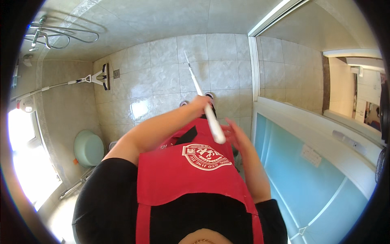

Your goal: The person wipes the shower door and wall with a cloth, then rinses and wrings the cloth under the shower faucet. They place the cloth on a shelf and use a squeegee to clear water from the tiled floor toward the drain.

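A long white pole (196,82) slants from above my apron toward the tiled floor, thick and rounded at its near end and thin at its far end. My left hand (203,105) is closed around the pole partway along it. Close by the thick near end is my right hand (233,131), slightly blurred, its fingers spread; whether they touch the pole is unclear. I wear a red apron (170,177) with a printed white emblem. My shoes show below the pole. What sits at the pole's thin far tip cannot be made out.
A squeegee-type mop (105,77) leans at the left wall beside a floor drain (116,73). A pale green basin (89,148) stands lower left. Shower fittings (39,33) hang upper left. At right are a white door frame (254,67) and a blue panelled door (298,161).
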Tool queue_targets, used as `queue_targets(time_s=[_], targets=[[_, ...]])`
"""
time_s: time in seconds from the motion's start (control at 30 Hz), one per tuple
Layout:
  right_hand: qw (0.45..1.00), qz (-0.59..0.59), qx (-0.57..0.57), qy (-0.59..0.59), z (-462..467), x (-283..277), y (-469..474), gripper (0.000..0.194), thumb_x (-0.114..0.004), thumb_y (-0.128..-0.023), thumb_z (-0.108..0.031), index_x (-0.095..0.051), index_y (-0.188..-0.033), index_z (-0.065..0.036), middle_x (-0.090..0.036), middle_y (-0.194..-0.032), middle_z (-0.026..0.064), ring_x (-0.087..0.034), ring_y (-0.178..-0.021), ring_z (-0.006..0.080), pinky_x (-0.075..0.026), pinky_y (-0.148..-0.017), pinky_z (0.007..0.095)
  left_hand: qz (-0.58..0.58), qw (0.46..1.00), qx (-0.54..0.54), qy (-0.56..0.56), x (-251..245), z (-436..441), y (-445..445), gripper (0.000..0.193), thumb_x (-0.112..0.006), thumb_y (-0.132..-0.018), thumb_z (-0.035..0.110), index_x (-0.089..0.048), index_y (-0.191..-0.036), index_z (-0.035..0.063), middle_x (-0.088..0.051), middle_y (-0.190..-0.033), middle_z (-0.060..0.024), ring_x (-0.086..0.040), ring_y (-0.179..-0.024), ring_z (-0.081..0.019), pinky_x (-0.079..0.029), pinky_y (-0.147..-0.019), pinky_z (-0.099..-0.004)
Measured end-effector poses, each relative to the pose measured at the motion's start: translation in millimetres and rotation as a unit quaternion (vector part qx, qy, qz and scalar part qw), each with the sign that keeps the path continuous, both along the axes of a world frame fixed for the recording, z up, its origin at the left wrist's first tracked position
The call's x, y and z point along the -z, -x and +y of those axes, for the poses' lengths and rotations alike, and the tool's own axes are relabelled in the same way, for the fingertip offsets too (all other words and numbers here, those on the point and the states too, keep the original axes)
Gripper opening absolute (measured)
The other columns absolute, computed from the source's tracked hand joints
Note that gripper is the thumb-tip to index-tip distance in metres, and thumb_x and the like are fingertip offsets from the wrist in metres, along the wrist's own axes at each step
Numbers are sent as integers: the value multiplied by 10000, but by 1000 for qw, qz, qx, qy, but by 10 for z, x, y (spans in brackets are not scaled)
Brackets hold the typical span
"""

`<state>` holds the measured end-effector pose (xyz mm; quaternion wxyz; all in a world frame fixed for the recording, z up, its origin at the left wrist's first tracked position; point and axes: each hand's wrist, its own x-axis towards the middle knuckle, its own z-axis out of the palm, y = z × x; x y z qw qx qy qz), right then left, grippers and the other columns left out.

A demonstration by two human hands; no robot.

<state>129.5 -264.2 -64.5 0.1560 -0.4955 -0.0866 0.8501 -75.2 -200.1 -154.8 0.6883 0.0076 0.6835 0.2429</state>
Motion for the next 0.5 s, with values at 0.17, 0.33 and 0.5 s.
queue_targets(time_s=[0.17,0.33,0.5], targets=[[994,-52,-92,20,984,26,337,306,-542,-881,-322,-493,-997,-43,-549,-767,68,-532,-577,155,-465,-510,266,-1,973,231,-16,-67,403,-569,398,-449,-910,365,-598,-854,0,-617,-761,-134,-589,-588,-180,-489,-514,-312],[988,-147,-38,16,1379,134,-422,152,-542,-860,-194,-455,-891,-74,-473,-645,32,-415,-448,114,-343,-375,268,-166,966,141,-136,-191,529,46,494,-433,-926,450,-458,-1260,87,-623,-999,-88,-587,-801,-133,-484,-759,-294],[966,-256,-8,40,1990,489,-709,140,-526,-863,-174,-424,-902,-86,-478,-645,41,-465,-466,140,-420,-372,261,31,978,-192,-76,238,-818,1493,340,-487,-911,229,-482,-1218,83,-622,-915,-85,-593,-815,-162,-481,-772,-300]])
